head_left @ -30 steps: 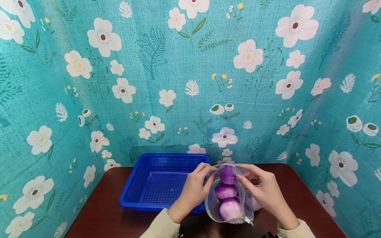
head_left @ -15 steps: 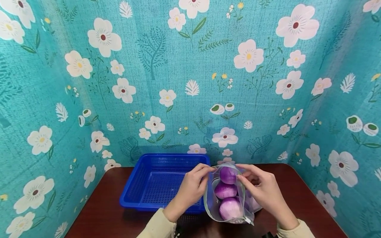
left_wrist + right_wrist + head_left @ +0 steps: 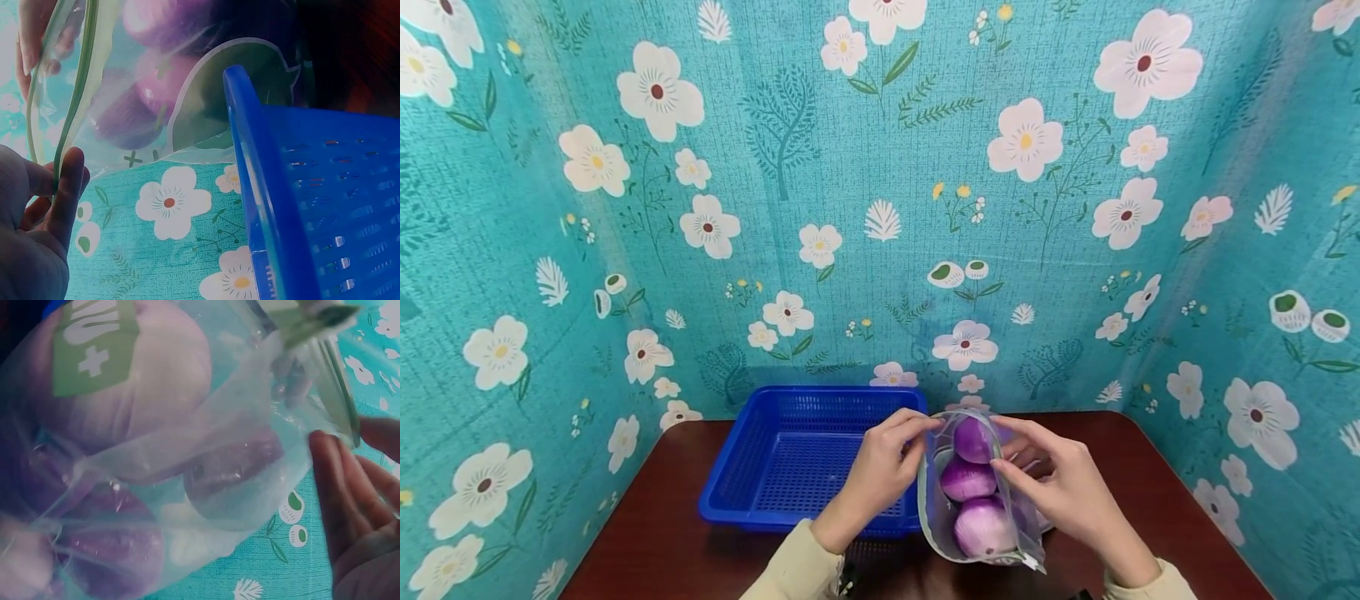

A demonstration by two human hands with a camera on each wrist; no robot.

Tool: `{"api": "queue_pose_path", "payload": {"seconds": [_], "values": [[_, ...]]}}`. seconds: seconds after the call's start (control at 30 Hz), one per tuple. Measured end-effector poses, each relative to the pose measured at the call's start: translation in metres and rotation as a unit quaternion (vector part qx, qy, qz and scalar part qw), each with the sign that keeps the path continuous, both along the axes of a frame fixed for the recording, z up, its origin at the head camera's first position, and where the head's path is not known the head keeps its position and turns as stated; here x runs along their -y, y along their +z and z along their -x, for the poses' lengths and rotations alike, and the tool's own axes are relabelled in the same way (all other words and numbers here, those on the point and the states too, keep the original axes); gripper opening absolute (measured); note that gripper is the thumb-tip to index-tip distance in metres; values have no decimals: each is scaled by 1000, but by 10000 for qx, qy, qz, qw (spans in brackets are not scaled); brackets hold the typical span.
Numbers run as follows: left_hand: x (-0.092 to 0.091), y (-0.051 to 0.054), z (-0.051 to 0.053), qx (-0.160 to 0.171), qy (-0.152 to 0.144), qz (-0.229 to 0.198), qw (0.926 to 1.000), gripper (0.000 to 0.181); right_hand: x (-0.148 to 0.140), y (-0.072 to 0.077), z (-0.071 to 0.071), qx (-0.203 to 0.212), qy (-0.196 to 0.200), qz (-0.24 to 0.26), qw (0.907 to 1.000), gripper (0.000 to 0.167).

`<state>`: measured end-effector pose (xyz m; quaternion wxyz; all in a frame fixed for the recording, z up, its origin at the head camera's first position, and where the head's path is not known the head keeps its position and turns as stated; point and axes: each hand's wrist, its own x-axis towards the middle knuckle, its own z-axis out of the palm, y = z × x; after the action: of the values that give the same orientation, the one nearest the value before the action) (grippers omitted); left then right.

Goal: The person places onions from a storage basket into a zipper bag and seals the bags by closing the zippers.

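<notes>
Compared with 0.5 s ago, the right hand's [image 3: 1062, 477] thumb sits slightly lower on the clear plastic zip bag with green edging [image 3: 1027, 527], farther from its forefinger, and the mouth's left side bows out a little less. The left hand [image 3: 880, 468] has barely shifted, and the blue rectangular perforated plastic basket [image 3: 797, 471] stands where it stood.

There is 1 bag, its mouth spread, on the dark red-brown table [image 3: 655, 521], just right of the 1 basket. The left hand pinches the mouth's left edge between thumb and fingers; the right holds the opposite edge, also with thumb and fingertips. Through the mouth, 3 round purple onions [image 3: 967, 481] show in a row; the bag's full count cannot be told.
</notes>
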<state>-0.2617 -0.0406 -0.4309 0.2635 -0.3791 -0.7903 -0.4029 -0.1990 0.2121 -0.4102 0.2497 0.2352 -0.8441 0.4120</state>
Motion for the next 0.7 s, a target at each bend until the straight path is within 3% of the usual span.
{"api": "queue_pose_path", "payload": {"seconds": [0.13,0.27,0.5,0.63,0.7], "values": [[0,0,1,125,18,-32,9999,31,-2,-5,-7,426,231,-290,9984,50],[0,-1,2,149,33,-47,9999,31,-8,-15,-21,482,319,-659,9961,39],[2,-3,3,261,43,-48,9996,31,-27,-30,-50,1481,976,-1349,9749,28],[3,-3,5,92,77,-104,9999,30,-30,-41,-52,752,1105,-1599,9780,31],[4,-3,6,41,89,-108,9999,30,-33,-47,-48,188,1142,-1693,9787,39]]}}
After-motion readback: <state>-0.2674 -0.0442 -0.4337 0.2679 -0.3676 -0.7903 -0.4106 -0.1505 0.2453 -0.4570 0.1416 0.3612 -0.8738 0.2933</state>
